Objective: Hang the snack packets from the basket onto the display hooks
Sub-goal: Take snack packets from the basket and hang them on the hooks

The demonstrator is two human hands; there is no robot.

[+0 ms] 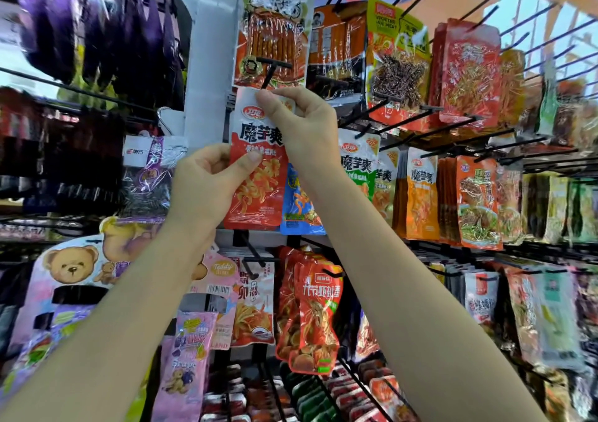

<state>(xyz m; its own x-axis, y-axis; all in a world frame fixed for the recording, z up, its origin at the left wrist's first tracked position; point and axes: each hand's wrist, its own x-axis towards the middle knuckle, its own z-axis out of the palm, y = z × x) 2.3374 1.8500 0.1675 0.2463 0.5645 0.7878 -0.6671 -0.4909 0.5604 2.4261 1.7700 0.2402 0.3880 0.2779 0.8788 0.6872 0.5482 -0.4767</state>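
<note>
Snack packet point(257, 162) — red-and-white, upright, glossy

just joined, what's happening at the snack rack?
A person is hanging a red and white snack packet on a wall of display hooks. The right hand pinches the packet's top edge just below a black hook, while the left hand grips its left side lower down. Whether the packet is threaded onto a hook yet cannot be told. A blue packet hangs just right of it, and other packets fill the hooks around.
</note>
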